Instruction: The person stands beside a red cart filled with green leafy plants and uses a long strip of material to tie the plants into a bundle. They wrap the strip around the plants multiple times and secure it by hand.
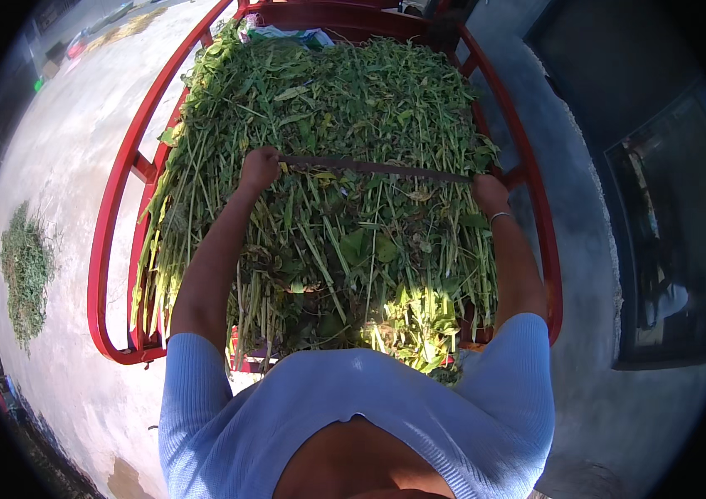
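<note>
A long dark flat strip [374, 167] is stretched almost level across a heap of cut green plants [328, 108]. Its left end is gripped in my left hand [260, 170], fingers closed. My right hand [490, 194] is closed round the other end, near the right side of the heap. Whether the strip is a strap or a blade I cannot make out. Leafy stalks, some yellowing, lie packed under it, many with stems pointing toward me. The heap fills a red metal cart bed [106, 249] with rails along both sides.
Pale concrete ground lies left of the cart, with a small pile of greens [27, 274] on it. On the right stands a wall with a dark framed opening [661, 233]. A white and green bag [291, 35] rests at the heap's far end.
</note>
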{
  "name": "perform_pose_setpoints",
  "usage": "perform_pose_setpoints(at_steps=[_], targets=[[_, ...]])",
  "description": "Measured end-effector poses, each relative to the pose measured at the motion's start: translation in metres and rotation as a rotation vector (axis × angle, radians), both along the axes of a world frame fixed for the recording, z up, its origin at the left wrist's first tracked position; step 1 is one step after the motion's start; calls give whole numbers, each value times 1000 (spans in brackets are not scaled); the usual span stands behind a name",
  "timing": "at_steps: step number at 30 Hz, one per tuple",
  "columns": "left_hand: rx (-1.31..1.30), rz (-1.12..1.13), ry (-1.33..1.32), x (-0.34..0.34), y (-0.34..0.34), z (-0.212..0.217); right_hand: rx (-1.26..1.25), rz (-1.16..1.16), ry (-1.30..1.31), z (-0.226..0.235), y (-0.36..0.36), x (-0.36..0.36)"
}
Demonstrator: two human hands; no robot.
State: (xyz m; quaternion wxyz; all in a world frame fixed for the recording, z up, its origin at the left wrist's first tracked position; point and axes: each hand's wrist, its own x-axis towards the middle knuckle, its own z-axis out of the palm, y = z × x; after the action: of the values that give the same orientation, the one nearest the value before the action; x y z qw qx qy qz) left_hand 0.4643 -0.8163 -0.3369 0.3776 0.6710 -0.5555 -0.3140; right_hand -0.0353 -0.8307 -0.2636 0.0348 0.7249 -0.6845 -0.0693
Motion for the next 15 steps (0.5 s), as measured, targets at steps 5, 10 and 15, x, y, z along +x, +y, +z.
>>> perform_pose_setpoints(at_steps=[5,10,15], targets=[[-87,-12,-26,-62,-32,-27,-161,-31,181,8,-29,-49],[21,65,198,-120,-63,-61,-290,-16,246,-17,-63,-92],[-52,58,-201,-123,-56,-89,-269,-27,197,-82,-82,-93]])
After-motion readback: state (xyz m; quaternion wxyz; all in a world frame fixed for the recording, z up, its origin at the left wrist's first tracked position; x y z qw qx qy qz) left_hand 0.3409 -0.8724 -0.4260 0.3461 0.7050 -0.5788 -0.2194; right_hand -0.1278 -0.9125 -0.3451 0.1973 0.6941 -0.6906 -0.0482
